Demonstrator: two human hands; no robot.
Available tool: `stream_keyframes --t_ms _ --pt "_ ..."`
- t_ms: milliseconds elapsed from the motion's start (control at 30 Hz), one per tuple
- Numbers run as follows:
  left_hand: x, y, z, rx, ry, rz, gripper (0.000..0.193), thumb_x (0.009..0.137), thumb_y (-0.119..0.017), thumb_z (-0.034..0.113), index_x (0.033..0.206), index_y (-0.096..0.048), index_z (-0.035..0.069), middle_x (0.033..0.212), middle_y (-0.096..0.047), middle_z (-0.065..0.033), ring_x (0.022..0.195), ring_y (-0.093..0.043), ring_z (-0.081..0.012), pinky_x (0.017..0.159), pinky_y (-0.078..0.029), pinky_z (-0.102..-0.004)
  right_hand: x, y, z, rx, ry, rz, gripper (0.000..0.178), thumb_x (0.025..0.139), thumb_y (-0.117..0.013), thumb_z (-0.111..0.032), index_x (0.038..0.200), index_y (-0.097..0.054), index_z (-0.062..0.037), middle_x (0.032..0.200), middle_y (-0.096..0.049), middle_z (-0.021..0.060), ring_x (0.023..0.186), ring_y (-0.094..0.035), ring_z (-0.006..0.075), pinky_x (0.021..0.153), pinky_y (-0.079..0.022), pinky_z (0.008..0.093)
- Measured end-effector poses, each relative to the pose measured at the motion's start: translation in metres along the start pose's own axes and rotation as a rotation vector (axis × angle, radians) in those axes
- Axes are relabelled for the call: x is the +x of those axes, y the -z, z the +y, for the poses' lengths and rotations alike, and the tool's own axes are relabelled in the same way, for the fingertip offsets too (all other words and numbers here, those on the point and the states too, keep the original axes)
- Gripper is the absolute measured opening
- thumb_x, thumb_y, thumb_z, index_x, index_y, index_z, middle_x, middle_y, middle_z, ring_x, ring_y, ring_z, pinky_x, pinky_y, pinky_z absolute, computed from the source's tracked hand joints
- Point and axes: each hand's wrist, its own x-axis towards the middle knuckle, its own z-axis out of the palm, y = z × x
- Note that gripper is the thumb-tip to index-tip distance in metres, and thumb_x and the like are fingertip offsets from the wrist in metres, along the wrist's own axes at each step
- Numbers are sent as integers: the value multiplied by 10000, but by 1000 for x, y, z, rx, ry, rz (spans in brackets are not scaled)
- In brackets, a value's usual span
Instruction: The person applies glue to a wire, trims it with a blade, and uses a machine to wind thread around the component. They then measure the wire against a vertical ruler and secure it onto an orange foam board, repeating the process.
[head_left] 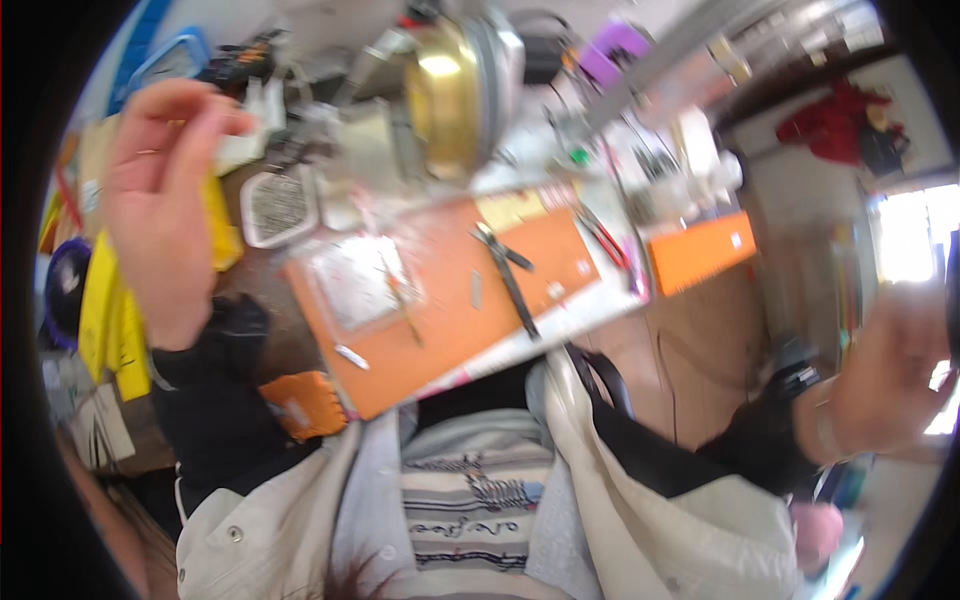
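My left hand (165,195) is raised at the upper left, its fingers curled together at the tips. Whatever may lie between them I cannot make out. My right hand (885,370) is out at the far right rim, smeared by motion, so its fingers do not show clearly. On an orange mat (450,340) between them lies a black hand tool like pliers (510,285). Beside it are a clear, shallow tray (360,280), a thin stick-like tool (405,305) and a small white piece (351,357). Neither hand touches these.
A white tray of small grey pieces (280,208) stands left of the mat. Red-handled pliers (605,240) and an orange box (700,253) lie to its right. A brass-coloured round machine (440,100) stands behind. Yellow material (110,310) hangs at the left.
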Motion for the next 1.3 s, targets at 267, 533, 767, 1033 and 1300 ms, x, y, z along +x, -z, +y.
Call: stream_keyframes --t_ms 267,533,767,1033,1300 --pt "-5 3 7 -176 107 -83 121 915 -597 -63 1019 -575 -3 918 -624 -40 892 -695 -162 787 -523 -250 -74 -115 157 170 -1148 -24 237 977 -547 -93 1204 -539 -24 804 -524 -13 691 -474 83 635 -381 221" --pt "6 10 -5 -223 145 -82 117 904 -605 -64 1004 -580 -9 948 -619 -39 859 -677 -138 793 -528 -254 -78 -185 267 306 -1140 285 510 989 -600 -188 1434 -409 -28 982 -472 -18 754 -434 75 668 -369 250" --pt "8 17 -6 -229 192 -85 118 900 -607 -60 1002 -584 -5 947 -614 -38 844 -664 -133 792 -528 -260 -57 -200 314 308 -1021 398 365 955 -699 -275 1248 -618 -73 859 -474 -108 665 -365 23 592 -311 212" --pt "9 12 -18 -210 192 -95 106 922 -603 -63 1000 -571 1 930 -615 -45 852 -664 -140 784 -530 -253 -84 -202 305 255 -900 497 121 996 -638 -200 1035 -617 -88 746 -427 -86 601 -327 33 555 -278 215" --pt "6 0 -25 -218 182 -56 130 917 -622 -61 1020 -579 6 934 -618 -41 870 -633 -119 787 -517 -248 -79 -197 313 -172 -381 153 116 1059 -497 -152 1069 -495 -36 911 -590 31 632 -550 72 578 -440 206"
